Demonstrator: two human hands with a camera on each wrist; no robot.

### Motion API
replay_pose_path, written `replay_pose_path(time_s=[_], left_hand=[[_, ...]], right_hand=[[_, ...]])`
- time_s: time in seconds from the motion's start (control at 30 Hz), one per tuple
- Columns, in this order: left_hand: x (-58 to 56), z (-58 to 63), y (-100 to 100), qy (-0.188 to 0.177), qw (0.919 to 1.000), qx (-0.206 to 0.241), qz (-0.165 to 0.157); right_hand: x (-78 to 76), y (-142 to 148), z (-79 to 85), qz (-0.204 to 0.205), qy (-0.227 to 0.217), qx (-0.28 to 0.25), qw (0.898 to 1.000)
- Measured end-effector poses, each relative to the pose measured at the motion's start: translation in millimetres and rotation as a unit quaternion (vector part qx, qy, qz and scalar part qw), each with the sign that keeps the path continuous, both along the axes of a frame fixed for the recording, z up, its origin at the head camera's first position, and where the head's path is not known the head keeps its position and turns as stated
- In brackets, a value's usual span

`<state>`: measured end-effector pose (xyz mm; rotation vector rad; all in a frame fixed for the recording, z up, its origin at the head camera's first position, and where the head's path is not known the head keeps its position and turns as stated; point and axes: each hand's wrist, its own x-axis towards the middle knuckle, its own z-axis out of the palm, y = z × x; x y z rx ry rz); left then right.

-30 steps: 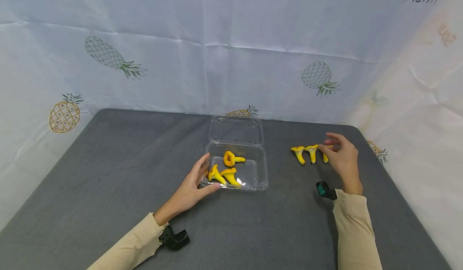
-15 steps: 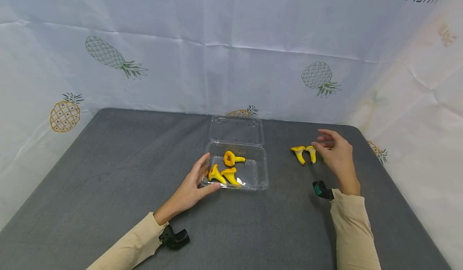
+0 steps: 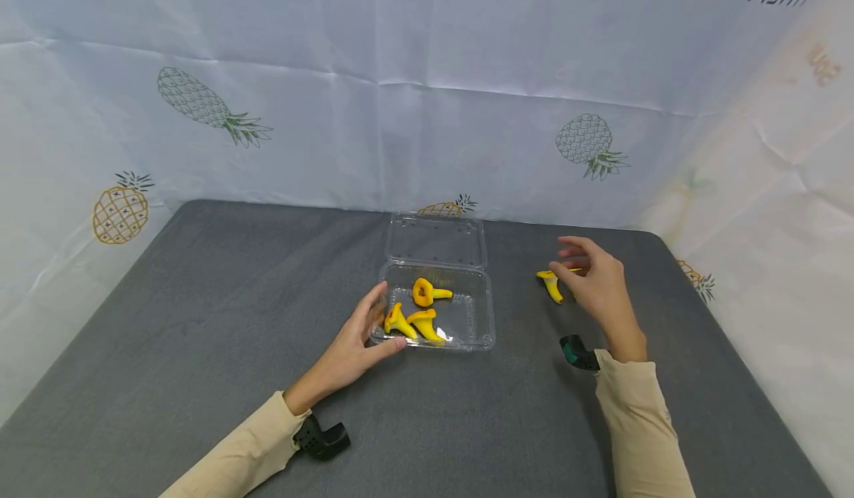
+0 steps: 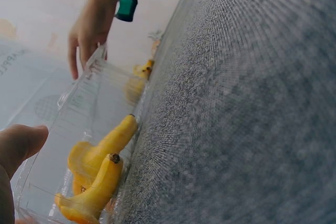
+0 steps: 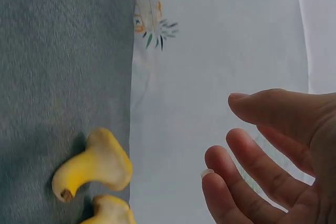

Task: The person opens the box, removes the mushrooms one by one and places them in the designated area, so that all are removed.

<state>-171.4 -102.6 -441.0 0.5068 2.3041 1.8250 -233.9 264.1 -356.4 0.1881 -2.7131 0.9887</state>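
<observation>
My left hand [image 3: 347, 346] rests at the left front corner of a clear plastic clamshell box [image 3: 470, 344], thumb at the front rim and fingers along the left wall. Inside lie three yellow chanterelle mushrooms [image 3: 423, 324], with the stems of two mushrooms [image 4: 107, 177] close by the thumb [image 4: 23, 142] in the left wrist view. To the right, my right hand [image 3: 597, 283] hovers over more mushrooms [image 3: 552, 287] on the table, hiding some of them. In the right wrist view its fingers [image 5: 262, 166] are spread and hold nothing, beside a mushroom [image 5: 97, 163].
The box's lid [image 3: 437, 240] is folded back toward the rear edge. A grey cloth covers the table [image 3: 220, 320]. Behind it hangs a white curtain [image 3: 320, 142] with pineapple prints. Each wrist wears a dark camera mount [image 3: 322, 439].
My right hand has moved left along the row of mushrooms on the table, covering the middle one that showed before. My left hand and the box have stayed put.
</observation>
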Motion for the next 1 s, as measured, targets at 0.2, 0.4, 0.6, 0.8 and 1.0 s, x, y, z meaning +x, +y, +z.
replay_pose_path(time_s=[0.2, 0.4, 0.6, 0.8, 1.0], left_hand=[[-0.9, -0.3, 0.5, 0.000, 1.0000, -0.001, 0.001], [-1.2, -0.2, 0.8, -0.004, 1.0000, 0.002, -0.001], [-0.4, -0.1, 0.6, -0.009, 1.0000, -0.002, 0.001], [-0.9, -0.4, 0.6, -0.007, 1.0000, -0.004, 0.003], [-0.8, -0.2, 0.5, -0.006, 1.0000, 0.000, -0.001]], right_hand=[[-1.1, -12.0, -3.2, 0.031, -0.011, 0.007, 0.999], [-0.6, -23.3, -3.7, 0.052, -0.024, 0.016, 0.998], [2.8, -35.3, -3.4, 0.075, -0.031, 0.012, 0.997], [6.1, -48.8, -3.1, 0.105, -0.038, 0.008, 0.994], [9.0, -60.5, -3.7, 0.129, -0.045, 0.016, 0.990]])
